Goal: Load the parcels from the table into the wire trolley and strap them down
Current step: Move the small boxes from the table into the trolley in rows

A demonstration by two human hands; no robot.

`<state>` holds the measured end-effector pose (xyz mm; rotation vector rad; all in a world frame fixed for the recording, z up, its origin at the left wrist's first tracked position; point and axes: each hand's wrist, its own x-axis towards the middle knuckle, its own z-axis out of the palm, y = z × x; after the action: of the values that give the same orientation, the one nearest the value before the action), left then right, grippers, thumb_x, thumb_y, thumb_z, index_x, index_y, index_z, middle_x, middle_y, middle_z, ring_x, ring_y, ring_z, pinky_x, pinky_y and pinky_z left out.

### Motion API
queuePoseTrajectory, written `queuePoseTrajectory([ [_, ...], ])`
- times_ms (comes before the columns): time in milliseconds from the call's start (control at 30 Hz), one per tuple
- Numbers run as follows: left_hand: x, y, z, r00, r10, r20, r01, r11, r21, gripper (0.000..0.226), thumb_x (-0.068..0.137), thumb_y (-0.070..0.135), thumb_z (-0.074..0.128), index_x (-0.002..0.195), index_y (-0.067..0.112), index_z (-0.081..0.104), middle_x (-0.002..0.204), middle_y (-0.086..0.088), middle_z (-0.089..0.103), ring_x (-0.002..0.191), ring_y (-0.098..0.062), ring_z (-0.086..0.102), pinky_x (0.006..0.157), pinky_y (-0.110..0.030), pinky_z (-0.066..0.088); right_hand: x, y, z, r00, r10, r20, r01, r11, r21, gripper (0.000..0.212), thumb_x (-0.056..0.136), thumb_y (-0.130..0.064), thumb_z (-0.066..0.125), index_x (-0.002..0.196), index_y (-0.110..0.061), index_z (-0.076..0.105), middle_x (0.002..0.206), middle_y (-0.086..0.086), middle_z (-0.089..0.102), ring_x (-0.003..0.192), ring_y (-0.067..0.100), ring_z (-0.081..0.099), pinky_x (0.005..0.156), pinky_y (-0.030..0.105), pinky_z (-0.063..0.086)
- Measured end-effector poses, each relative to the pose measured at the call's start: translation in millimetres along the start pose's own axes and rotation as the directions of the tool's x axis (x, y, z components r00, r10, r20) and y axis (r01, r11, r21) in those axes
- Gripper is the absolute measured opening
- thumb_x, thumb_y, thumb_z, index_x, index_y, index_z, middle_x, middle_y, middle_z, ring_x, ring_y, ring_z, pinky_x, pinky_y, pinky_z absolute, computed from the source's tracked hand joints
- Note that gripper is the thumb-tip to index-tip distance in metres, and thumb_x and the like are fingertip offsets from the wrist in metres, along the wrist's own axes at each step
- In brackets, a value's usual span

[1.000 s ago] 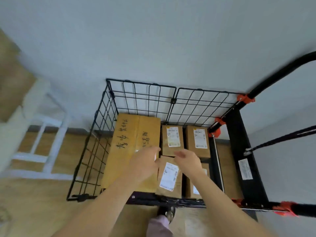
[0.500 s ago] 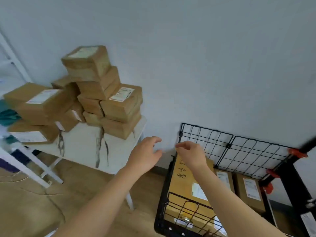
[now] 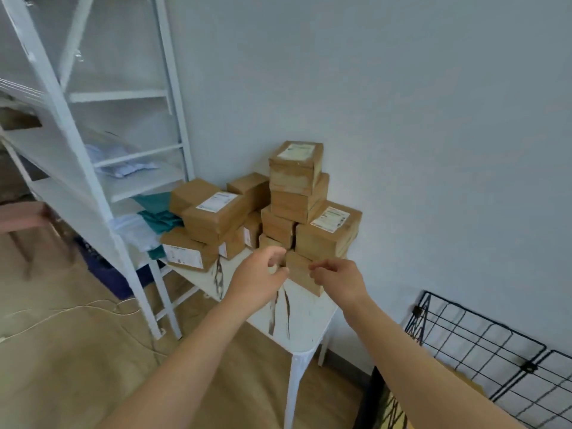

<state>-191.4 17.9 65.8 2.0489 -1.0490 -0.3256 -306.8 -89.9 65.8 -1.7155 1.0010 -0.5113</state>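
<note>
Brown cardboard parcels point(image 3: 328, 239) sit heaped on the white counter point(image 3: 305, 323). The tallest pile is at its far right side against the wall, with a labelled box point(image 3: 295, 168) on top. Both hands hang over the counter's near side, right in front of the lowest parcels, and I cannot tell if any fingertip touches them. The left hand point(image 3: 260, 277) is loosely curled round nothing. The right hand point(image 3: 337, 280) is half spread and also empty. The wire trolley point(image 3: 483, 345) stands on the floor right of the counter, and a white shelving rack point(image 3: 93, 168) stands left of it.

Stacked brown cardboard parcels point(image 3: 328, 233) fill the far side of the white worktop point(image 3: 312, 326); near corner open; white metal shelving point(image 3: 145, 184) flanks left.
</note>
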Motion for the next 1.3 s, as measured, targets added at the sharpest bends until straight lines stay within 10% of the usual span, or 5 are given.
queuePoseTrajectory([
  [567,184,-133,-105,0.968,-0.218,-0.127,0.225,0.973,0.046,0.038,0.091,0.022,0.058,0.128,0.025,0.052,0.13,0.008,0.051,0.119,-0.01,0.049,0.089,-0.019,0.037,203,-53,173,0.964,0.094,0.247,-0.113,0.992,0.064,0.017,0.089,-0.014,0.056,0.082,-0.025,0.067,0.102,0.0,0.065,0.096,0.017,0.06,0.085,0.031,0.051],
  [967,281,-209,-133,0.96,-0.277,-0.025,0.278,0.954,0.109,0.047,0.09,0.027,0.06,0.135,0.024,0.045,0.141,0.003,0.043,0.125,-0.013,0.045,0.097,-0.024,0.035,277,-53,226,0.887,0.343,0.31,-0.375,0.926,0.047,0.054,0.088,-0.032,0.062,0.137,-0.025,0.039,0.119,0.002,0.05,0.108,0.022,0.055,0.088,0.031,0.049],
  [1300,331,-232,-144,0.974,-0.19,0.119,0.183,0.981,0.07,0.048,0.091,0.022,0.058,0.136,0.022,0.044,0.14,0.002,0.045,0.124,-0.015,0.046,0.094,-0.024,0.037,297,-66,253,0.877,0.417,0.24,-0.437,0.899,0.035,0.069,0.082,-0.06,0.058,0.14,-0.033,0.032,0.133,0.0,0.05,0.105,0.021,0.056,0.088,0.035,0.049],
])
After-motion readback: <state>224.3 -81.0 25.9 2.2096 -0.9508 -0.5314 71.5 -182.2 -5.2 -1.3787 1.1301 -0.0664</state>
